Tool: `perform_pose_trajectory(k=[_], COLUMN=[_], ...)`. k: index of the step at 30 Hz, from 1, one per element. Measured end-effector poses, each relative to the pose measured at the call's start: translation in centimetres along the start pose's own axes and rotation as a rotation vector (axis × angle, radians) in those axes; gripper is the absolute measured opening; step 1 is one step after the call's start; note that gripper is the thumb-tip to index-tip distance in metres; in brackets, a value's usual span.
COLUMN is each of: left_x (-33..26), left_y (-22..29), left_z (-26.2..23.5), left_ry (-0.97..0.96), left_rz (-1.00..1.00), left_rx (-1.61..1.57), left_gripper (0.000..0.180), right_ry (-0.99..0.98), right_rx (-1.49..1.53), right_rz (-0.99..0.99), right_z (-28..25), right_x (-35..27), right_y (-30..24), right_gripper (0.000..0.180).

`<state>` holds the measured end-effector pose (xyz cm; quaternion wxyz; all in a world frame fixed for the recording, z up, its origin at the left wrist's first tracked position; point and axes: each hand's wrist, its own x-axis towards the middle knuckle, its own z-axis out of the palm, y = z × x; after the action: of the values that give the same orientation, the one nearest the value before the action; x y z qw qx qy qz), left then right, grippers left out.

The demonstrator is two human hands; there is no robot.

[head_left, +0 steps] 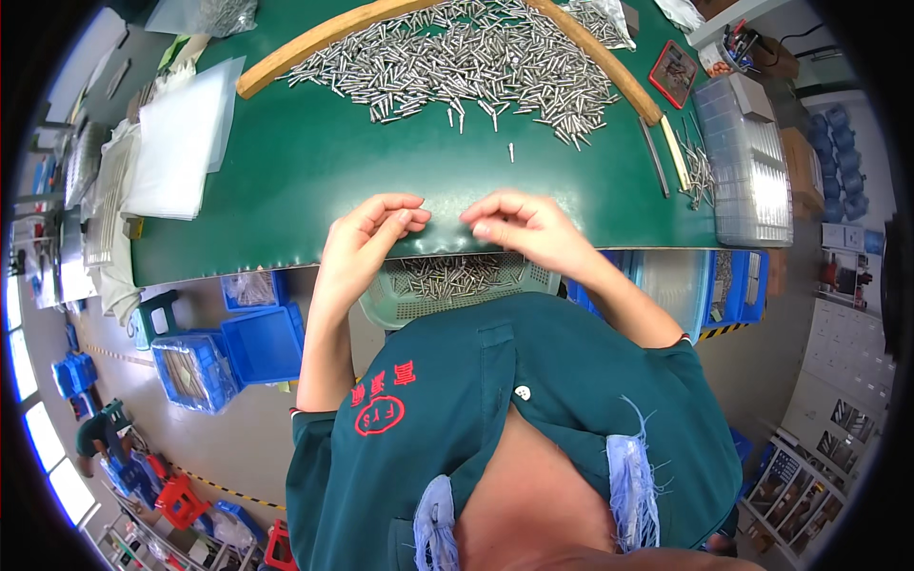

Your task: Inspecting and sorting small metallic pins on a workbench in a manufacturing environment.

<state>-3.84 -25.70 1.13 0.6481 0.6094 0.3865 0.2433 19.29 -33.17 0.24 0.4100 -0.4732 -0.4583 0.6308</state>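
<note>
In the head view, the left hand (367, 228) and the right hand (535, 228) are held over the near edge of the green worktop (286, 195), well apart from its left and right edges. A gap lies between them. On each hand the fingers are bent, with the thumb close to the fingertips; whether either grip pinches a small piece cannot be told.

The pile of metal pins (466, 71) spreads from the middle of the worktop toward its far edge, between a left wooden strip (319, 48) and a right wooden strip (600, 57). A lone pin (511, 153) lies apart from the pile, on the near edge's side of it.

Just below the near edge, a pale green basket (433, 307) contains more metal pins (455, 276).

Toward the worktop's right edge lie a red-framed device (673, 74), a cream strip (674, 154) and thin metal rods (700, 174), beside a clear plastic case (750, 176). White plastic sheets (176, 143) lie by the left edge.
</note>
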Motion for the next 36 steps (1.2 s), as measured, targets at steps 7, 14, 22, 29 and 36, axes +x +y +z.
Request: perform_pose_trajectory(k=[7, 14, 22, 29, 36], left_x=[6.1, 12.5, 5.5, 2.9, 5.7], left_y=[-0.1, -1.7, -1.6, -2.2, -1.7], left_z=[2.0, 2.5, 4.5, 4.2, 2.6], left_ry=[0.149, 0.157, 0.191, 0.130, 0.304], left_rz=[0.367, 0.662, 0.360, 0.378, 0.509], left_rx=[0.794, 1.069, 1.008, 0.983, 0.865], left_gripper=[0.026, 0.019, 0.017, 0.018, 0.020], right_ry=[0.375, 0.418, 0.324, 0.261, 0.269], right_rx=[-1.101, -1.140, -0.998, -1.031, -1.027], right_rz=[-0.469, -0.334, -0.305, -0.344, -0.360], right_z=[-4.8, -3.6, -0.9, 0.1, 0.1], right_x=[2.2, 2.3, 2.2, 2.3, 1.9], right_y=[1.5, 0.8, 0.8, 1.6, 1.8], right_gripper=[0.024, 0.021, 0.039, 0.036, 0.032])
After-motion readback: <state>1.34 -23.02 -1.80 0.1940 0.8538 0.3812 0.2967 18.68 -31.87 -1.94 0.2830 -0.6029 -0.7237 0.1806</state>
